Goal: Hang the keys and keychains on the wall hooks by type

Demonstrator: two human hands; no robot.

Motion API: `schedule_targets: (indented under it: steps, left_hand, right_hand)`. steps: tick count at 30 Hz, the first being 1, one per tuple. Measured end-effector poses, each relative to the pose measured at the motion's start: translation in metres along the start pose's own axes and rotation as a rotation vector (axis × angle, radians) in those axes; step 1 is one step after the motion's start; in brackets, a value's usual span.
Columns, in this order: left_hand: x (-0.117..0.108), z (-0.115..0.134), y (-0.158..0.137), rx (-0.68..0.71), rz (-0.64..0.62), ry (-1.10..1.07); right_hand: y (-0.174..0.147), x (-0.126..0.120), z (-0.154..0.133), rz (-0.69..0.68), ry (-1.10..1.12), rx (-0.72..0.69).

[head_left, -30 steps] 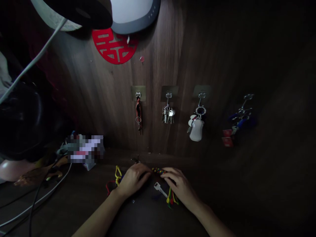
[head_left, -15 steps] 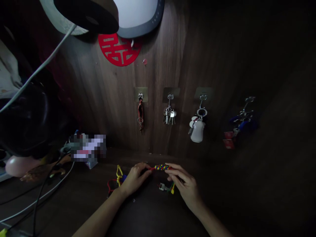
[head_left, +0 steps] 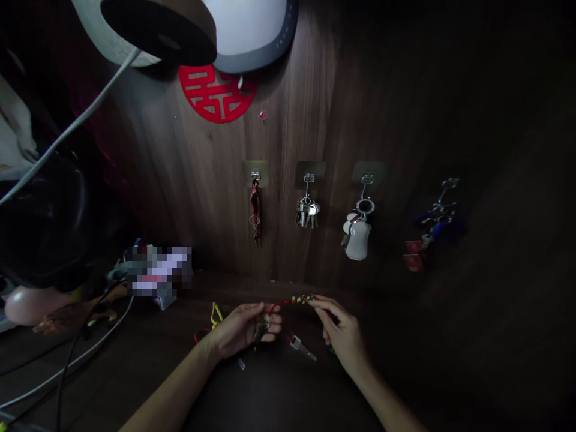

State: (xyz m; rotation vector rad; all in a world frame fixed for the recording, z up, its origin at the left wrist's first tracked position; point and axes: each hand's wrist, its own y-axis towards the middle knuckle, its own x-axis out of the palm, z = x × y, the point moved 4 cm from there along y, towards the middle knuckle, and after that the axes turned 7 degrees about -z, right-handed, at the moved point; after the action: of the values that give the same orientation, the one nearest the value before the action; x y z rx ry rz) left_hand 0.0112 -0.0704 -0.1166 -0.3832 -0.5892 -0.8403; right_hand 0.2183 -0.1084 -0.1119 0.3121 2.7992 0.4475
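Observation:
A multicoloured braided cord (head_left: 302,299) with a red cord end stretches between my hands over the dark surface. My right hand (head_left: 342,329) pinches the right end of the braid between thumb and fingers. My left hand (head_left: 245,327) is turned palm up, fingers half curled, with dark keys (head_left: 261,332) on a ring lying against them and the red cord running to them. Below and between the hands lies a key (head_left: 302,347) with a pale head and a bit of red cord. Yellow cord (head_left: 216,313) and red cord show behind my left wrist.
Several bunches of keys (head_left: 308,211) hang from hooks on the wood wall, one with a white fob (head_left: 359,241). A red paper cutout (head_left: 219,108) is above. Cables (head_left: 96,346), a pink balloon-like thing (head_left: 33,305) and a blurred-out box lie at left.
My left hand has turned palm up, showing the keys in it. My right hand has shifted slightly right with the braid, and the key below has come into fuller view.

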Motion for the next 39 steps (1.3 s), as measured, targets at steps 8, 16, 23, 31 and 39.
schedule_targets:
  steps: [8,16,23,31,39]
  left_hand:
    - [0.003,0.009,-0.007,-0.008,-0.065,-0.028]
    - [-0.003,0.007,-0.005,0.059,-0.035,-0.049]
    - [-0.015,0.007,-0.001,0.197,0.1,0.067]
    - [-0.012,0.012,-0.001,0.279,0.133,0.175]
    - [-0.011,0.015,0.0,0.312,0.188,0.193]
  right_hand:
    - [0.003,-0.001,0.016,-0.011,-0.009,0.04]
    - [0.003,0.0,0.017,-0.024,-0.006,0.026]
    - [0.005,0.001,0.014,-0.009,0.0,0.034]
    - [0.006,-0.003,0.02,0.053,-0.013,0.085]
    - [0.006,-0.005,0.015,0.0,-0.039,0.036]
